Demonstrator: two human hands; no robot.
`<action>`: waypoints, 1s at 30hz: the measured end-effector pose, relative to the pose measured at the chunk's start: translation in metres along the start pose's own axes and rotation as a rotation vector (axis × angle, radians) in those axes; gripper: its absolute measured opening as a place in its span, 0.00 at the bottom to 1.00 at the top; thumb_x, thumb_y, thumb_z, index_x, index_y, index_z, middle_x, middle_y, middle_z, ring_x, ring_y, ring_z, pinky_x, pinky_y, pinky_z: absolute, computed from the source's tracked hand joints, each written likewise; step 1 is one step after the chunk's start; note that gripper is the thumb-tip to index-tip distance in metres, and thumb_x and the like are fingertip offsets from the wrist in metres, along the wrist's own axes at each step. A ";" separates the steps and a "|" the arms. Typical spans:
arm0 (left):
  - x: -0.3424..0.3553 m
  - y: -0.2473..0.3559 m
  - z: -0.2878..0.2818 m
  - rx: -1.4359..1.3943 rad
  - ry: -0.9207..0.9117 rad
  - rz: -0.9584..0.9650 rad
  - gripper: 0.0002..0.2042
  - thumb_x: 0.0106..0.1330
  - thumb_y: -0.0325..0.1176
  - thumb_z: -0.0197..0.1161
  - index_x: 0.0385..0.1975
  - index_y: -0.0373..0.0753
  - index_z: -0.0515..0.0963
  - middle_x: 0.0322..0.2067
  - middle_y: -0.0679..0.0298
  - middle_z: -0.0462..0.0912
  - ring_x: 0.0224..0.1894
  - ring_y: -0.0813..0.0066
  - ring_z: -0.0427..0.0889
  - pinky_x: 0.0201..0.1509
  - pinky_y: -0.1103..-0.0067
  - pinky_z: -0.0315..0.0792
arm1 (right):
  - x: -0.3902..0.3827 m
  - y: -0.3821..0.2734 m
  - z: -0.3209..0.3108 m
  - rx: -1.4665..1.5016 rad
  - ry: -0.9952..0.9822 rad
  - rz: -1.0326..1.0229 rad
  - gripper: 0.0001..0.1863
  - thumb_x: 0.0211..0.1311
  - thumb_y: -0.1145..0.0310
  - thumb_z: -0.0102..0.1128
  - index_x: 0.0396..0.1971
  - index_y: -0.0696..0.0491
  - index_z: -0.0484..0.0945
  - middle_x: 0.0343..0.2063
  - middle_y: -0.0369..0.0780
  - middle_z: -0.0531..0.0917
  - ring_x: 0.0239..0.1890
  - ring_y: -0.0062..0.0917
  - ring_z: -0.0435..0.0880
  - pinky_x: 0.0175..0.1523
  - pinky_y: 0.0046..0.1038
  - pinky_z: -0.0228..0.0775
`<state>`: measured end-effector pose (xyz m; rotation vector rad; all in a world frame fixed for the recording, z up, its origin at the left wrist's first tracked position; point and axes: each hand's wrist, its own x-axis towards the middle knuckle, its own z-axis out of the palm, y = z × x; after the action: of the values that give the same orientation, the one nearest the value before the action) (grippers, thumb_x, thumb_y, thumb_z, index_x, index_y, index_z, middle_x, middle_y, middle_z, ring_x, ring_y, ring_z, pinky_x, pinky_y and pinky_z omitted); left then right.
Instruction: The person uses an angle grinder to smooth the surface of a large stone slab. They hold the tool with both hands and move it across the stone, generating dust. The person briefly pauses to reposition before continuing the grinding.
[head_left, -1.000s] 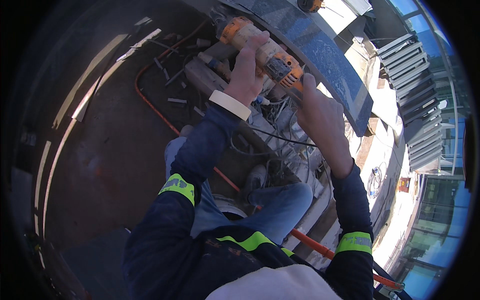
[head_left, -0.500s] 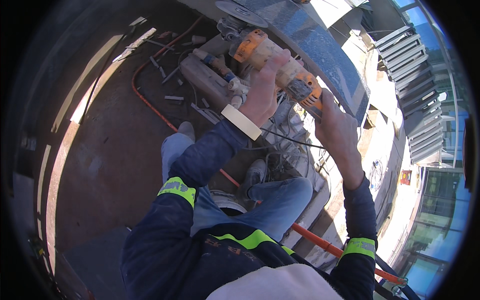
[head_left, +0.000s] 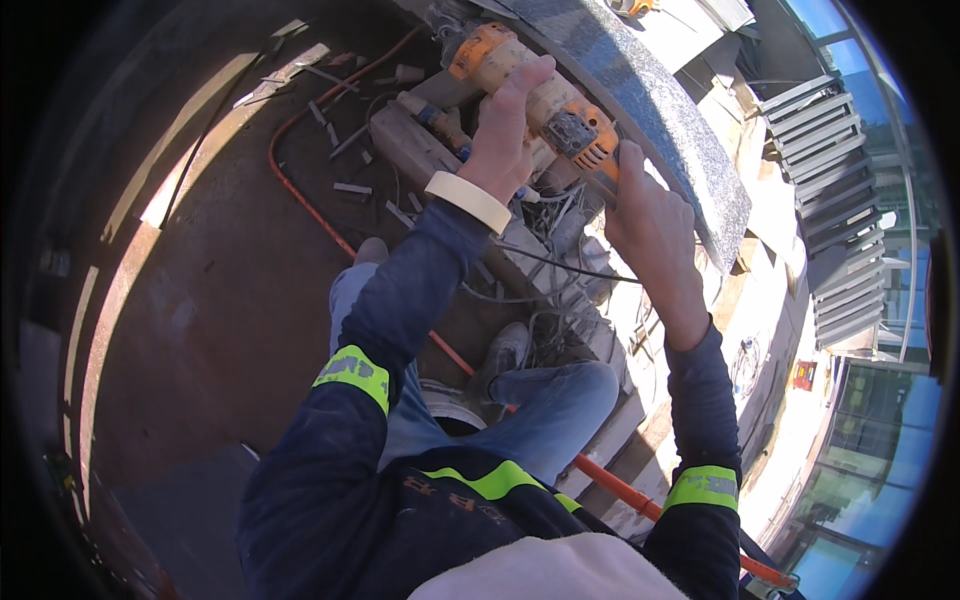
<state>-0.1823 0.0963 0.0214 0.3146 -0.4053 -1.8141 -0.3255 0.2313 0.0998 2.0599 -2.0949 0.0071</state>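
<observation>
An orange, dust-covered angle grinder [head_left: 543, 103] lies across both my hands at the top of the view. Wrapped around its middle from below is my left hand [head_left: 500, 138], thumb on top of the body. My right hand [head_left: 650, 225] grips the rear end. The grinder's head sits near the upper edge, by the long edge of a speckled blue-grey stone slab [head_left: 668, 120]; its disc is mostly out of sight, and contact with the slab cannot be made out. A cream tape roll [head_left: 468, 203] encircles my left wrist.
Below the grinder, a second dusty power tool [head_left: 432, 120] rests on a block [head_left: 405, 148]. Stone offcuts and tangled cables lie beside it. An orange hose [head_left: 290, 190] curves over the floor at left. A bucket [head_left: 450, 405] stands between my legs; slats [head_left: 825, 200] are stacked at right.
Both hands have carried the grinder left and upward, so its disc has nearly left the picture. The slab now shows more brightly lit surface. My grip on the grinder is unchanged.
</observation>
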 end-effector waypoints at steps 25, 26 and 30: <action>-0.056 -0.028 0.030 -0.032 -0.030 -0.069 0.21 0.70 0.42 0.77 0.56 0.40 0.78 0.47 0.61 0.89 0.51 0.68 0.92 0.60 0.69 0.85 | -0.053 0.029 -0.013 -0.013 -0.024 0.049 0.31 0.62 0.76 0.68 0.65 0.49 0.70 0.37 0.52 0.91 0.34 0.55 0.91 0.37 0.54 0.79; -0.053 -0.025 0.027 -0.015 -0.035 -0.079 0.22 0.70 0.42 0.77 0.56 0.41 0.78 0.47 0.60 0.89 0.51 0.68 0.92 0.60 0.69 0.85 | -0.049 0.028 -0.011 -0.018 -0.032 0.054 0.31 0.62 0.76 0.68 0.65 0.49 0.70 0.37 0.52 0.91 0.34 0.55 0.91 0.37 0.54 0.79; -0.034 -0.014 0.017 0.020 -0.063 -0.034 0.22 0.68 0.44 0.77 0.56 0.42 0.79 0.48 0.61 0.89 0.49 0.70 0.91 0.58 0.70 0.83 | -0.031 0.016 -0.008 0.002 -0.010 0.030 0.31 0.62 0.75 0.68 0.64 0.49 0.69 0.35 0.51 0.91 0.35 0.56 0.91 0.37 0.55 0.78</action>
<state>-0.1918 0.1345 0.0313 0.2802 -0.4645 -1.8579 -0.3399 0.2635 0.1057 2.0340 -2.1320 0.0039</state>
